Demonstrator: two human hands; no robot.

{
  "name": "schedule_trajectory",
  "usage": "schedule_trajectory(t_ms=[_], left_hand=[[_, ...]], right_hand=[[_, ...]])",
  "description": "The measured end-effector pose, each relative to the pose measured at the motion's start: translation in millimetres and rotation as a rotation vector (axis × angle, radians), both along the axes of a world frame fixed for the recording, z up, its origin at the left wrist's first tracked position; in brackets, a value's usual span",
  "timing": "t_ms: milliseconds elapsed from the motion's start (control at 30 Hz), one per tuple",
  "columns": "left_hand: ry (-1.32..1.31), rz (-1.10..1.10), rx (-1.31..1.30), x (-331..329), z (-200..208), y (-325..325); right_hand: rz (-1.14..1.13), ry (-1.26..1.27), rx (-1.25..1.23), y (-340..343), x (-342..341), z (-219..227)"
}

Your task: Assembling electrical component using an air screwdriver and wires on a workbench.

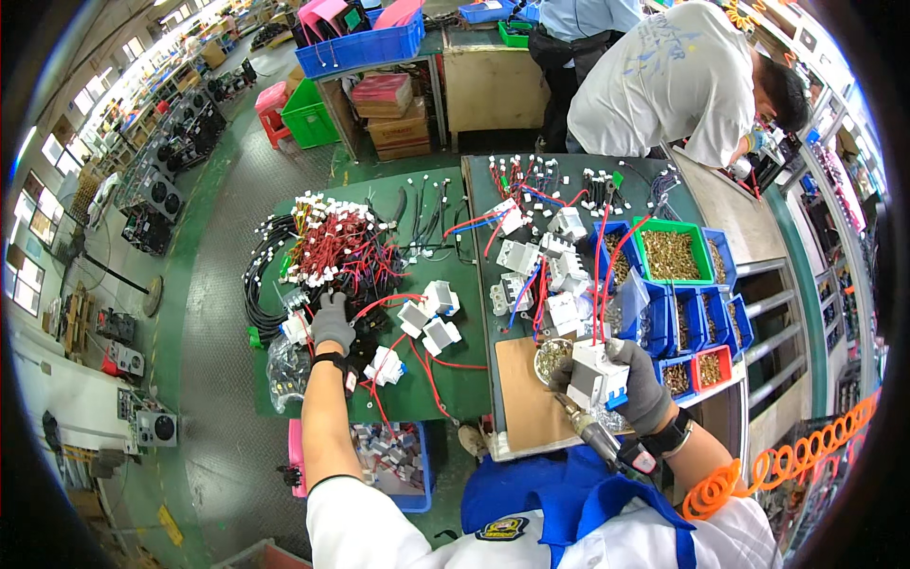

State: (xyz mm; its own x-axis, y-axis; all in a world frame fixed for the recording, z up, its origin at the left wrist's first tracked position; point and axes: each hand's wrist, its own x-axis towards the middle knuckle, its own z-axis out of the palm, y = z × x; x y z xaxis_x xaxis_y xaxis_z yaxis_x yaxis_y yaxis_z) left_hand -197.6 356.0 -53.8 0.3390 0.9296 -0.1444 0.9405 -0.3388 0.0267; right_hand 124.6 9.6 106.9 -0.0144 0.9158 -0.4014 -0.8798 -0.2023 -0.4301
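Nearest the camera is the operator's white shirt [374, 526] with its blue collar [531, 488], at the lower edge of the view. Directly beyond it, above the near edge of the right table, the gloved right hand [607, 377] is clamped on a white-and-grey module [592, 379]. A power driver [592, 431] lies just beside this hand; whether it is also gripped cannot be determined.

The gloved left hand [332, 322] is at the near side of the wire bundle [336, 237] on the green left table [464, 322]. Its fingertips are among the wires; whether they are closed on one cannot be determined.

Progress: two red wires [607, 275] rise from the held module, so its wiring appears at least partly done. Whether its screws are tightened is not visible. The loose modules [567, 273] beyond it and the wired modules [440, 336] on the left table suggest a batch partway through.

Orientation: the held module's wire end faces the far side of the table; its blue parts face lower right. Its long axis is foreshortened and appears to run away from the operator.
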Motion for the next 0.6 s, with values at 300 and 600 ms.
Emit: schedule_trajectory(t_ms=[300, 600], left_hand=[[-1.351, 0.624, -0.342, -64, 71, -66], [-1.959, 0.399, -0.978, 82, 83, -259]], right_hand=[[0.132, -0.026, 0.047, -15, 6, -8], [0.259, -0.209, 0.063, -32, 17, -15]])
